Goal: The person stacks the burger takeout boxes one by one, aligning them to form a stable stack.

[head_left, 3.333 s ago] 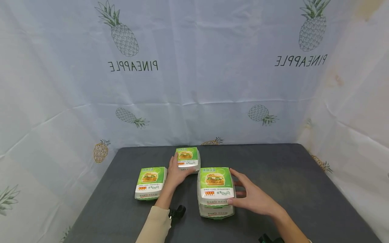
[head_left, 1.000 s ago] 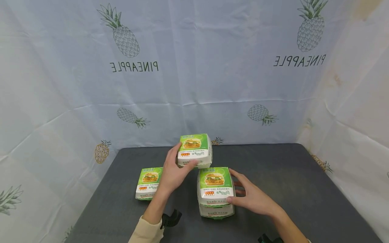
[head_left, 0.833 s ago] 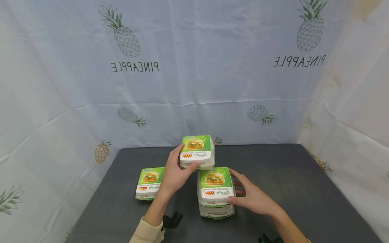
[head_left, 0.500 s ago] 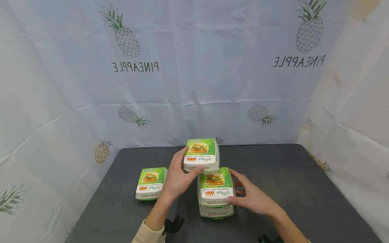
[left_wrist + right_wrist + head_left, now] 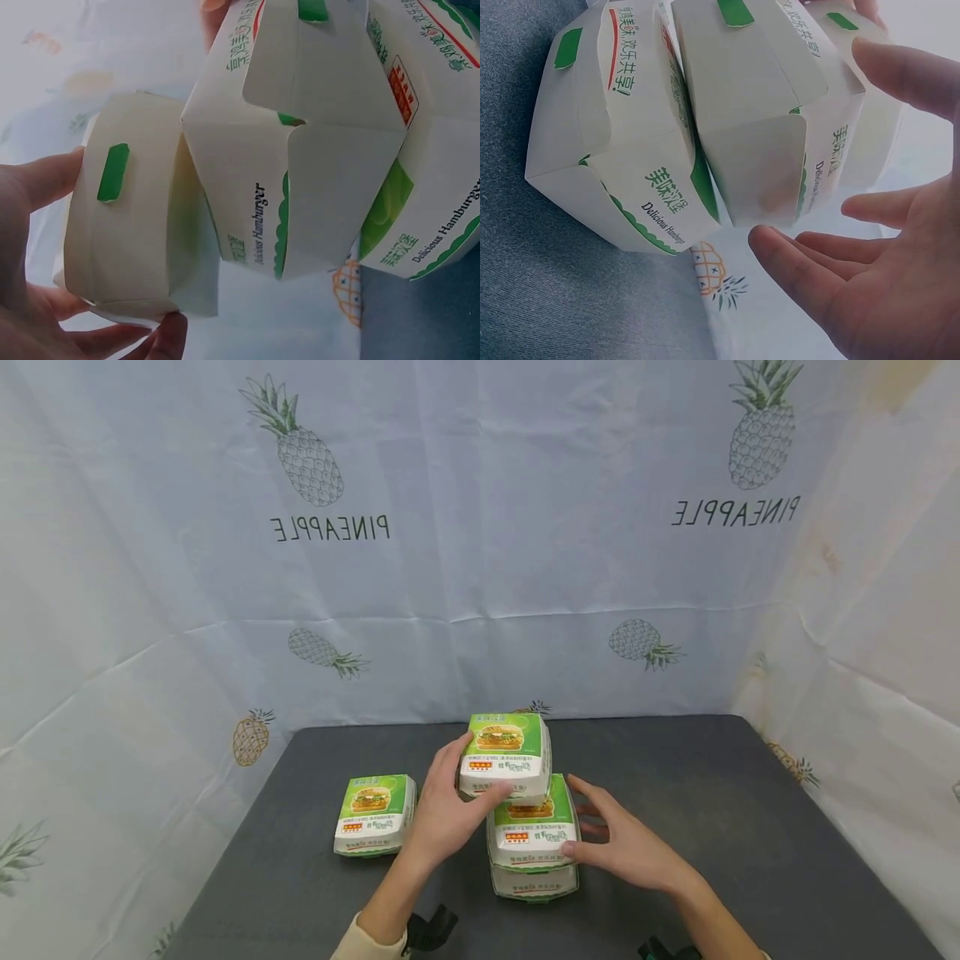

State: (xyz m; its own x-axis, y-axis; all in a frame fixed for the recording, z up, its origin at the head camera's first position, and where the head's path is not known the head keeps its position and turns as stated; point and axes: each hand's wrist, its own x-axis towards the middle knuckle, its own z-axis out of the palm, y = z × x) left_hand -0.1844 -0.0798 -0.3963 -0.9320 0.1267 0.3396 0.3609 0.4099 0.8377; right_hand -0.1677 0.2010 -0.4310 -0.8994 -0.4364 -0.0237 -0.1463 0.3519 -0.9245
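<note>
A white and green burger box (image 5: 501, 760) is held up by my left hand (image 5: 446, 814), thumb at its front and fingers along its left side. It hangs over the back left of a stack of two matching boxes, an upper burger box (image 5: 528, 857) and a lower burger box (image 5: 534, 885). The left wrist view shows the held box (image 5: 120, 217) at an angle to the stack. My right hand (image 5: 630, 852) stays at the upper box's right side, thumb near the front corner, index finger near the back corner. In the right wrist view its fingers (image 5: 802, 277) are fairly straight.
Another burger box (image 5: 373, 818) sits alone on the dark tabletop (image 5: 285, 893), left of my left forearm. Behind and at both sides hangs a pale cloth (image 5: 555, 568) printed with pineapples. A black strap (image 5: 431, 929) is on my left wrist.
My left hand has lifted the rear burger box off the table, then brought it right and lower over the stack. My right hand and the stack have stayed put.
</note>
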